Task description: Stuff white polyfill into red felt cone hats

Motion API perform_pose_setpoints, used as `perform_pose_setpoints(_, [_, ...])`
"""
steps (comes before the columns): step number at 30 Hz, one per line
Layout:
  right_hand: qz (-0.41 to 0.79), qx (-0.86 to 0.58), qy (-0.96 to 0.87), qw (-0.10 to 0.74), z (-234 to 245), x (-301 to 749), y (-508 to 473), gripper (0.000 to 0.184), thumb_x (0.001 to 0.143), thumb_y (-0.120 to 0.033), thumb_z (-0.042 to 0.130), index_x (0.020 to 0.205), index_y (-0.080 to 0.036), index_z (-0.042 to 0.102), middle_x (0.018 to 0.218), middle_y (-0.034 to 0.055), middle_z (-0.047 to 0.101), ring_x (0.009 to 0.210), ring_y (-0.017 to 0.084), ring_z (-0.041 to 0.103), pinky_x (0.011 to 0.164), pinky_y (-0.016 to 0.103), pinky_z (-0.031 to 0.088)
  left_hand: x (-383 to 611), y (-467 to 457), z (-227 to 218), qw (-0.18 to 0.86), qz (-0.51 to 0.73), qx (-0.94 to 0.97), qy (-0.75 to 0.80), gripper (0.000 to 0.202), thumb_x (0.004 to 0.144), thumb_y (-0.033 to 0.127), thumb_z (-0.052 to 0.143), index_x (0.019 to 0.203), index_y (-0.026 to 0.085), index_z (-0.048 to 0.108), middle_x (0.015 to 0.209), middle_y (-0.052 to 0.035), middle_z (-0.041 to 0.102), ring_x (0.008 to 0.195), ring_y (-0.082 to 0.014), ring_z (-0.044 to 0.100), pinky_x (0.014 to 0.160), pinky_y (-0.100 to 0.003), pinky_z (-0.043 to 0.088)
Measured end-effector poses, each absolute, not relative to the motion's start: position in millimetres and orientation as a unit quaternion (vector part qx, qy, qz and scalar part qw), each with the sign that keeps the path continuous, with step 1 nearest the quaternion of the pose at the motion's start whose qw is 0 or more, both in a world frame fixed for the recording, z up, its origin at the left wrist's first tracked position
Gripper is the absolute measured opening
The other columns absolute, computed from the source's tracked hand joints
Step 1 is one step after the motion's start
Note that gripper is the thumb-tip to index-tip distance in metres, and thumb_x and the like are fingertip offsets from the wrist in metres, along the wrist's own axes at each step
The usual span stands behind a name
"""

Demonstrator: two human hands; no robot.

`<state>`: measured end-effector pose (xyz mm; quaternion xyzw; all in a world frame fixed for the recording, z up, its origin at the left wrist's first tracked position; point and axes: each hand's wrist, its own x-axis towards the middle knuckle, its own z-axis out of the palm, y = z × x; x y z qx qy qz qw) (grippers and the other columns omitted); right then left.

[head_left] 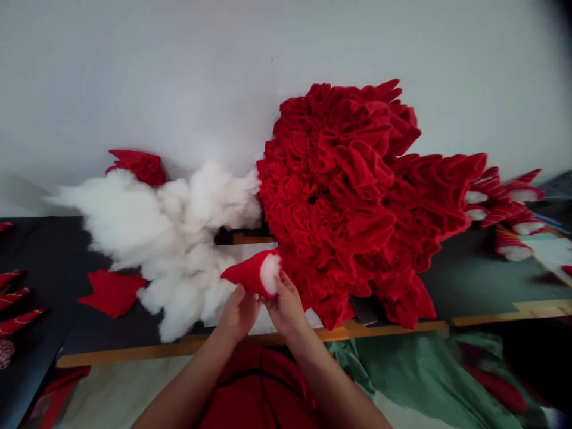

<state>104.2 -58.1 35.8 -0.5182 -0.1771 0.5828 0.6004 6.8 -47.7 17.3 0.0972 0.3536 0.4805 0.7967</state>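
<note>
Pinching a small red felt cone (245,273), the left hand (238,313) and right hand (286,307) meet close together at its open mouth, their snug grip containing the soft white polyester fibrefill (270,274) bulging there. Beyond, a fluffy white fibrefill heap (174,244) and a ruffled mound of red felt pieces (344,196) crowd the dark bench (460,268).

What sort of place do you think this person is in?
Probably a handicraft workshop: a heap of red felt pieces, a mound of white fibre stuffing, stuffed striped cones, and a red felt cone between the left hand and right hand.
</note>
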Motion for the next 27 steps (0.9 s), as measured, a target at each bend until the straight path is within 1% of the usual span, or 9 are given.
perform_pose_setpoints(2, [0.643, -0.504, -0.183, 0.547, 38.3, 98.6, -65.2, 0.023, 0.072, -0.040, 0.055, 0.087, -0.023, 0.048, 0.068, 0.0007, 0.058, 0.056, 0.015, 0.056, 0.048, 0.028, 0.050, 9.6, -38.6, 23.7, 0.786, 0.506, 0.093, 0.342, 0.044, 0.060, 0.051, 0.071, 0.092, 0.022, 0.062, 0.089, -0.0047, 0.067, 0.090, -0.0229, 0.060, 0.073, -0.033, 0.050])
perform_pose_setpoints(4, [0.629, -0.528, -0.205, 0.533, 40.3, 100.6, -72.9, 0.023, 0.076, -0.041, 0.055, 0.088, -0.022, 0.049, 0.069, -0.0004, 0.056, 0.055, 0.014, 0.056, 0.047, 0.028, 0.051, 9.1, -27.0, 33.5, 0.767, 0.539, 0.074, 0.341, 0.042, 0.065, 0.043, 0.070, 0.100, 0.022, 0.060, 0.094, -0.0045, 0.067, 0.095, -0.0220, 0.060, 0.079, -0.033, 0.050])
perform_pose_setpoints(6, [0.503, -0.591, -0.280, 0.565, 43.0, 107.3, -77.9, 0.023, 0.079, -0.039, 0.056, 0.093, -0.021, 0.051, 0.080, 0.0022, 0.057, 0.065, 0.015, 0.059, 0.054, 0.030, 0.053, 6.8, -17.8, 41.9, 0.748, 0.561, 0.051, 0.352, 0.041, 0.067, 0.034, 0.069, 0.105, 0.020, 0.059, 0.095, -0.0043, 0.067, 0.096, -0.0205, 0.060, 0.085, -0.033, 0.048])
perform_pose_setpoints(9, [0.239, -0.619, -0.483, 0.571, 47.2, 113.5, -78.5, 0.018, 0.081, -0.026, 0.056, 0.099, -0.022, 0.058, 0.101, 0.0079, 0.057, 0.093, 0.019, 0.059, 0.079, 0.038, 0.053, 6.5, -13.9, 46.9, 0.751, 0.549, 0.037, 0.366, 0.040, 0.069, 0.031, 0.067, 0.106, 0.020, 0.058, 0.093, -0.0032, 0.067, 0.090, -0.0186, 0.062, 0.086, -0.032, 0.049])
perform_pose_setpoints(10, [0.183, -0.601, -0.545, 0.555, 48.0, 112.9, -77.3, 0.018, 0.082, -0.021, 0.054, 0.099, -0.022, 0.060, 0.104, 0.0086, 0.057, 0.098, 0.020, 0.057, 0.085, 0.040, 0.051, 8.0, -14.8, 46.9, 0.761, 0.536, 0.037, 0.364, 0.040, 0.069, 0.033, 0.066, 0.106, 0.021, 0.057, 0.092, -0.0026, 0.067, 0.087, -0.0177, 0.062, 0.085, -0.032, 0.049])
perform_pose_setpoints(12, [0.128, -0.568, -0.622, 0.523, 48.4, 108.8, -74.4, 0.021, 0.083, -0.014, 0.049, 0.098, -0.023, 0.062, 0.104, 0.0086, 0.058, 0.101, 0.020, 0.056, 0.087, 0.039, 0.050, 12.0, -17.6, 45.9, 0.780, 0.511, 0.042, 0.360, 0.041, 0.069, 0.035, 0.067, 0.106, 0.021, 0.055, 0.089, -0.0012, 0.066, 0.081, -0.0160, 0.062, 0.081, -0.030, 0.050])
perform_pose_setpoints(18, [0.097, -0.586, -0.602, 0.533, 42.4, 104.8, -70.6, 0.025, 0.082, -0.011, 0.050, 0.101, -0.023, 0.060, 0.104, 0.0085, 0.058, 0.096, 0.020, 0.059, 0.082, 0.037, 0.053, 17.9, -20.7, 47.6, 0.750, 0.535, 0.071, 0.383, 0.043, 0.064, 0.030, 0.071, 0.103, 0.022, 0.053, 0.086, 0.0012, 0.064, 0.076, -0.0135, 0.061, 0.075, -0.028, 0.051])
perform_pose_setpoints(23, [0.097, -0.592, -0.645, 0.474, 33.5, 111.1, -68.4, 0.043, 0.080, -0.008, 0.043, 0.118, -0.024, 0.055, 0.114, 0.0105, 0.058, 0.107, 0.023, 0.056, 0.088, 0.042, 0.051, 19.0, -21.3, 52.5, 0.742, 0.551, 0.088, 0.372, 0.045, 0.058, 0.023, 0.075, 0.098, 0.021, 0.054, 0.084, 0.0022, 0.063, 0.073, -0.0123, 0.060, 0.077, -0.029, 0.049])
perform_pose_setpoints(27, [0.068, -0.600, -0.630, 0.489, 40.7, 115.1, -70.6, 0.038, 0.083, -0.011, 0.046, 0.118, -0.023, 0.056, 0.113, 0.0109, 0.058, 0.106, 0.023, 0.056, 0.088, 0.043, 0.050, 15.2, -19.5, 52.7, 0.735, 0.563, 0.077, 0.370, 0.043, 0.063, 0.030, 0.073, 0.100, 0.020, 0.055, 0.084, 0.0005, 0.064, 0.077, -0.0151, 0.061, 0.079, -0.031, 0.049])
